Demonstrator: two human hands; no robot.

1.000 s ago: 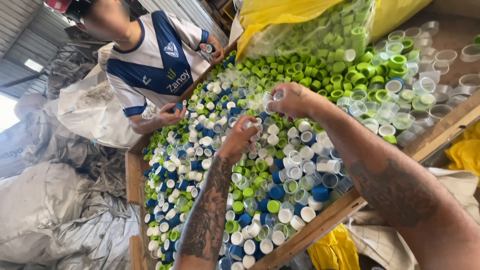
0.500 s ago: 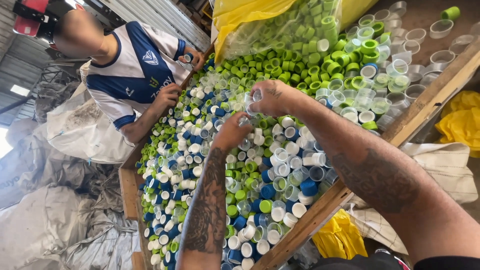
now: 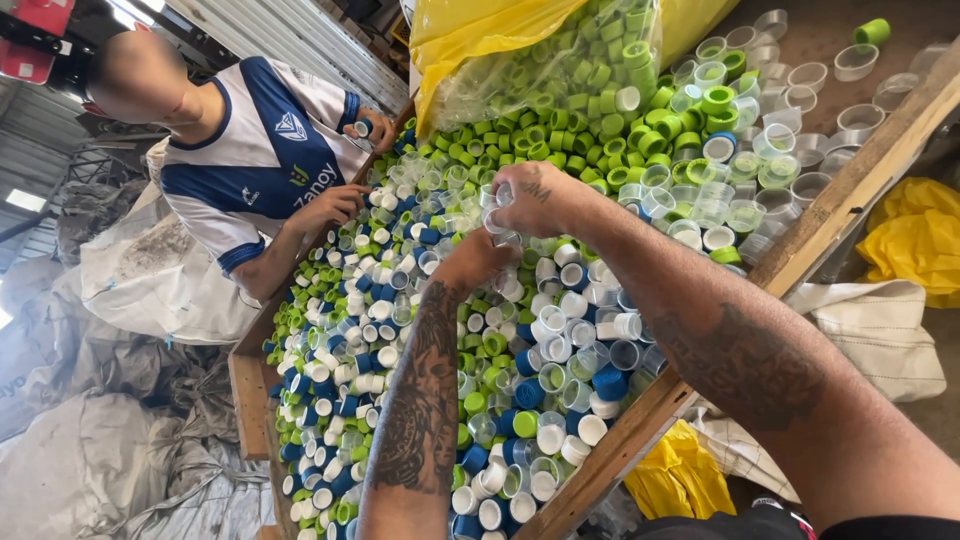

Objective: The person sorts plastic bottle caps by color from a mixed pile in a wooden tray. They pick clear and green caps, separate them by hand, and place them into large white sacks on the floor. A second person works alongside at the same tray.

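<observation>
Wooden sorting tray (image 3: 640, 420) brims with green, white, blue and clear bottle caps (image 3: 400, 330); a yellow sack (image 3: 480, 40) of green caps slumps at its far end. Opposite me a co-worker's hand (image 3: 335, 205) picks too. My right hand (image 3: 535, 195) pinches clear caps (image 3: 497, 215); my left hand (image 3: 475, 262), fingers curled, touches the pile just beneath.

- Wooden-framed sorting table (image 3: 640, 425) holds a heap of plastic bottle caps (image 3: 420, 330).
- Yellow plastic sack of green caps (image 3: 540, 70) at 12 o'clock.
- Left hand (image 3: 475, 262) and right hand (image 3: 535, 195) over heap centre, touching.
- Co-worker (image 3: 250, 160) at 10 o'clock; grey woven sacks (image 3: 90, 450) at 8.
</observation>
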